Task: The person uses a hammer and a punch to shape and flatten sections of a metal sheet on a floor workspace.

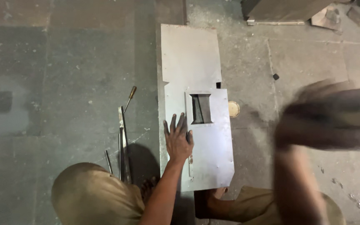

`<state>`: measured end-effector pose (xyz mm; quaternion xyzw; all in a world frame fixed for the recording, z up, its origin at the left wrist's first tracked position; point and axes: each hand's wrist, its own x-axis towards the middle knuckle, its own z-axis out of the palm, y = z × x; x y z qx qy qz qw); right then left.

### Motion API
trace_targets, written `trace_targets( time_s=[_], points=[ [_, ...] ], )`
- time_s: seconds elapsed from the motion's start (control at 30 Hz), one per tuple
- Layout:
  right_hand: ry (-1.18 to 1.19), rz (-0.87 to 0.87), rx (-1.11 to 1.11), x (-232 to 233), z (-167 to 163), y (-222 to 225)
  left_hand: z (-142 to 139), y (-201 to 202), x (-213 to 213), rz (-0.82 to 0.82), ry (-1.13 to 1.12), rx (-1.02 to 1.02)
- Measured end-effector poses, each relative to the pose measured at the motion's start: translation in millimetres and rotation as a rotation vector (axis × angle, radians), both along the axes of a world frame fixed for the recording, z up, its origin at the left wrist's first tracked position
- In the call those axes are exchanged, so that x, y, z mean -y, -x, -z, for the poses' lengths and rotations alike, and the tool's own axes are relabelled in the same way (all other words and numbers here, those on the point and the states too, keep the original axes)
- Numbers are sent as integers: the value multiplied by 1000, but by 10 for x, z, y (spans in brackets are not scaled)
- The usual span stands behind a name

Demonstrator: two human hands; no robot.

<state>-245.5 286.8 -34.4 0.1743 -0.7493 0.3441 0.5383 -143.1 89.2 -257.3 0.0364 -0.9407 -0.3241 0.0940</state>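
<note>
Left hand (177, 139), fingers spread, presses flat on the steel sheet (190, 58) beside its rectangular cutout (201, 108); my right hand (326, 116) is too blurred to tell.

The person wears tan trousers (92, 196), loose and a bit creased, covering both knees at the bottom of the view. The feet (148, 187) are bare, with no shoes or socks. The left hand (178, 139) and its arm have no sleeve, glove, ring or watch. The right arm (326, 121) is a dark blur, so nothing worn on it can be made out.
</note>
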Motion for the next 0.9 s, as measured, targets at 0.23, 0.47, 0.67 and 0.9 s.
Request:
trace_targets(
  time_s=[0.23,0.47,0.67,0.9],
  points=[
    [-41,66,1367,196,1504,-228,-43,40,11,-8,-10,-92],
    [-138,-143,957,218,1640,-162,-10,-3,-11,18,43,-13],
    [-284,-7,1280,178,1799,-389,-92,-6,11,3,16,-20],
    [156,222,1296,-421,1764,-1422,-100,-49,-27,2,-6,-24]
  ],
)
